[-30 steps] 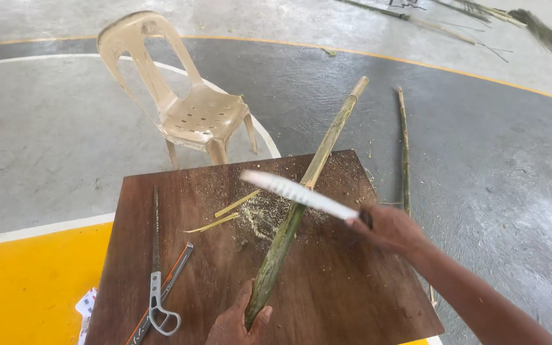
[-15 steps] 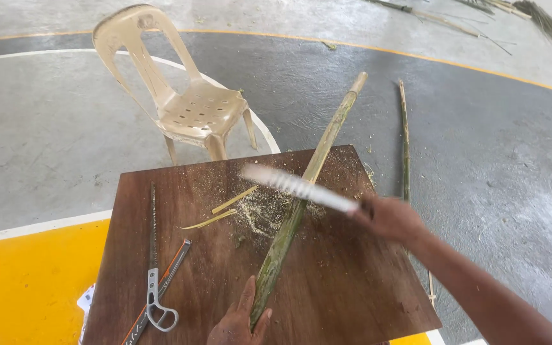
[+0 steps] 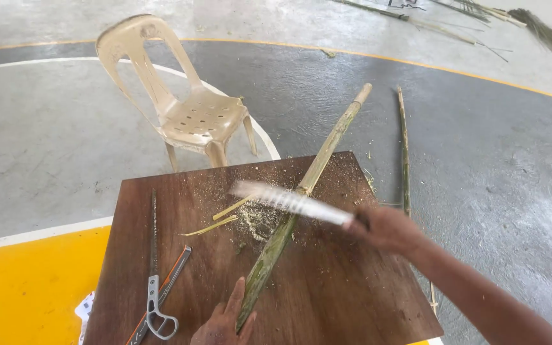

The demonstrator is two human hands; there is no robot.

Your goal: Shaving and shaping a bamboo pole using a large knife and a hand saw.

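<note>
A long green bamboo pole [image 3: 314,170] lies diagonally across a dark brown wooden table [image 3: 352,287], its far end sticking out past the back edge. My left hand [image 3: 225,322] presses the pole's near end down at the table's front. My right hand [image 3: 384,228] grips the handle of a saw with a pale toothed blade [image 3: 285,199]. The blade is blurred and lies across the pole near the table's middle. Sawdust [image 3: 253,220] and two thin yellow bamboo slivers [image 3: 222,217] lie just left of the cut.
A second saw with a grey and orange handle [image 3: 154,306] lies on the table's left side. A beige plastic chair [image 3: 186,108] stands behind the table. A thin bamboo stick [image 3: 405,153] lies on the grey floor to the right. Yellow paint covers the floor at lower left.
The saw blade has shifted slightly along its length across the pole, and is more blurred now. My left hand stays on the pole's near end.
</note>
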